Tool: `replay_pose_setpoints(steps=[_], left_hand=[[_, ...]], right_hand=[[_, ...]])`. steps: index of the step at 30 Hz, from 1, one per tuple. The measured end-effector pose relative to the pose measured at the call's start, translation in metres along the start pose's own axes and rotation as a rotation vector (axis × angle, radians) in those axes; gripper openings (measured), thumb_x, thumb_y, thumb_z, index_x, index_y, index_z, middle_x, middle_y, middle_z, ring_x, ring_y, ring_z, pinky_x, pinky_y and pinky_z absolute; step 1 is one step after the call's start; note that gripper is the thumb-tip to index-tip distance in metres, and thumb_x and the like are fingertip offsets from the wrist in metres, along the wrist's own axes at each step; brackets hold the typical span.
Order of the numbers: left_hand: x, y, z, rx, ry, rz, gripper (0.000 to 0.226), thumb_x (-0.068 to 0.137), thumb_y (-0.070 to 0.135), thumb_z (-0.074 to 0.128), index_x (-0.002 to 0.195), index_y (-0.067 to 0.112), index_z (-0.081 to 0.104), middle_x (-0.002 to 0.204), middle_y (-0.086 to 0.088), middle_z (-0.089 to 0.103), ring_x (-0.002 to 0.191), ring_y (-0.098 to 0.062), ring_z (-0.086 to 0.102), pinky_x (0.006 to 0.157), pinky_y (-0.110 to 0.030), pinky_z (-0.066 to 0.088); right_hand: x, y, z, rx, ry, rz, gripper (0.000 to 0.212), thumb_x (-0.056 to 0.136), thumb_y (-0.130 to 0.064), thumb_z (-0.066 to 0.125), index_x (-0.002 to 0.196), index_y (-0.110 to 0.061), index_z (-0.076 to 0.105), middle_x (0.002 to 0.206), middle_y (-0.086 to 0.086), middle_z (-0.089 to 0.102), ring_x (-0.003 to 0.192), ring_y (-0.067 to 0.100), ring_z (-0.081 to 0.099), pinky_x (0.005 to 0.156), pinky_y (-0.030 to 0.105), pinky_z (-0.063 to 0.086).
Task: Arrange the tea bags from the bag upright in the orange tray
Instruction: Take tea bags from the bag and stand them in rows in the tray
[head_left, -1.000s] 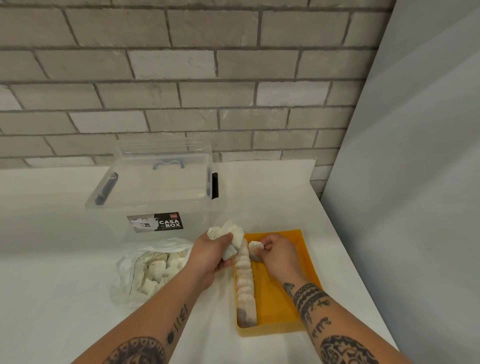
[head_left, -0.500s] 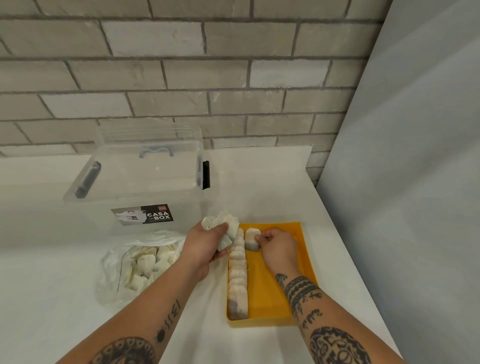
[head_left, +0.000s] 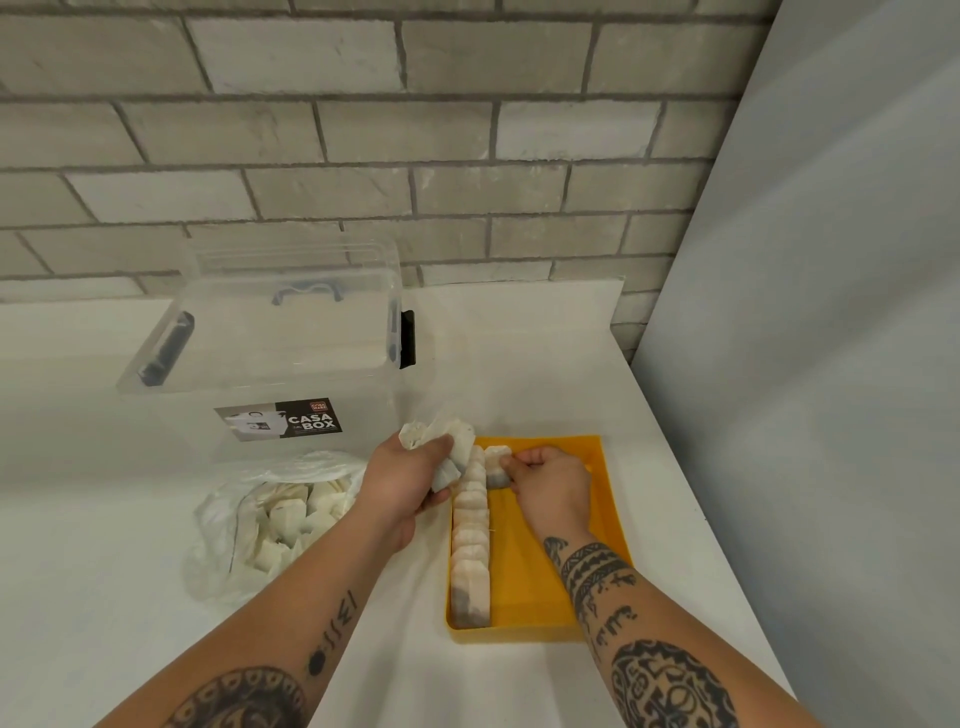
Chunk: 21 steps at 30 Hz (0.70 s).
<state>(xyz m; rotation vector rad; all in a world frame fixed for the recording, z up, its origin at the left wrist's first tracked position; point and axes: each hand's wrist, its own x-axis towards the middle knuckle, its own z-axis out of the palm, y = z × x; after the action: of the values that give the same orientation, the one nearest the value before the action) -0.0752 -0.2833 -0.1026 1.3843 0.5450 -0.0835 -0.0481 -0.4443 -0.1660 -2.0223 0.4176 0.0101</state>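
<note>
An orange tray (head_left: 524, 592) lies on the white counter at the right. A row of white tea bags (head_left: 470, 540) stands upright along its left wall. My right hand (head_left: 550, 486) pinches one tea bag (head_left: 496, 467) upright at the tray's far end, just right of the row. My left hand (head_left: 402, 480) hovers beside the tray's far left corner, clutching a bunch of tea bags (head_left: 447, 441). A clear plastic bag (head_left: 260, 519) with several loose tea bags lies to the left of the tray.
A clear plastic storage box (head_left: 270, 364) with a CASA BOX label stands behind the plastic bag. A brick wall runs along the back. A grey panel (head_left: 810, 364) borders the counter's right edge, close to the tray.
My right hand has lowered its tea bag toward the tray floor at the far end of the row. The left hand keeps its bunch in about the same place. The view shifted slightly.
</note>
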Motion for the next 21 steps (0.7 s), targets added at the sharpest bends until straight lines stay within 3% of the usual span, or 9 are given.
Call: replay_pose_setpoints(steps=[6, 11, 12, 14, 16, 21], left_hand=[[-0.002, 0.002, -0.003, -0.025, 0.000, -0.002, 0.013, 0.094, 0.021, 0.070, 0.106, 0.020, 0.066, 0.094, -0.003, 0.070, 0.081, -0.016, 0.066, 0.052, -0.025, 0.053], [-0.015, 0.008, -0.006, -0.107, -0.091, -0.019, 0.022, 0.093, 0.021, 0.072, 0.114, 0.017, 0.066, 0.087, -0.002, 0.070, 0.070, -0.012, 0.064, 0.050, -0.024, 0.049], [-0.019, 0.009, -0.006, -0.120, -0.116, -0.021, 0.022, 0.093, 0.021, 0.072, 0.114, 0.016, 0.066, 0.084, -0.001, 0.071, 0.068, -0.011, 0.065, 0.051, -0.024, 0.049], [-0.026, 0.011, -0.005, -0.135, -0.159, -0.027, 0.020, 0.093, 0.022, 0.072, 0.112, 0.018, 0.067, 0.082, 0.001, 0.073, 0.068, -0.009, 0.067, 0.053, -0.024, 0.050], [-0.033, 0.013, -0.004, -0.143, -0.200, -0.027, 0.018, 0.093, 0.023, 0.072, 0.110, 0.020, 0.068, 0.082, 0.002, 0.074, 0.068, -0.008, 0.069, 0.055, -0.023, 0.051], [-0.046, 0.014, -0.005, -0.171, -0.222, -0.020, 0.020, 0.094, 0.023, 0.071, 0.113, 0.018, 0.068, 0.084, 0.001, 0.075, 0.069, -0.009, 0.070, 0.054, -0.022, 0.051]], right_hand=[[-0.004, -0.004, -0.013, -0.007, -0.048, -0.005, 0.016, 0.089, -0.032, 0.075, 0.099, -0.019, 0.073, 0.091, -0.003, 0.074, 0.085, 0.013, 0.069, 0.074, 0.027, 0.057], [-0.025, -0.035, -0.033, 0.074, -0.097, -0.156, 0.005, 0.095, -0.035, 0.066, 0.095, -0.030, 0.067, 0.090, -0.018, 0.067, 0.083, -0.001, 0.063, 0.062, 0.006, 0.045], [-0.030, -0.042, -0.034, 0.126, -0.138, -0.196, 0.006, 0.095, -0.038, 0.065, 0.097, -0.032, 0.067, 0.091, -0.018, 0.069, 0.086, -0.001, 0.064, 0.068, 0.009, 0.048], [-0.039, -0.054, -0.034, 0.232, -0.217, -0.221, 0.014, 0.093, -0.043, 0.067, 0.101, -0.032, 0.070, 0.095, -0.013, 0.073, 0.090, 0.003, 0.068, 0.080, 0.028, 0.059], [-0.046, -0.063, -0.032, 0.228, -0.247, -0.220, 0.014, 0.092, -0.043, 0.068, 0.096, -0.030, 0.071, 0.090, -0.010, 0.074, 0.086, 0.009, 0.070, 0.082, 0.039, 0.061], [-0.056, -0.070, -0.039, 0.160, -0.212, -0.240, 0.015, 0.091, -0.035, 0.071, 0.085, -0.022, 0.072, 0.081, -0.005, 0.075, 0.078, 0.015, 0.072, 0.077, 0.045, 0.061]])
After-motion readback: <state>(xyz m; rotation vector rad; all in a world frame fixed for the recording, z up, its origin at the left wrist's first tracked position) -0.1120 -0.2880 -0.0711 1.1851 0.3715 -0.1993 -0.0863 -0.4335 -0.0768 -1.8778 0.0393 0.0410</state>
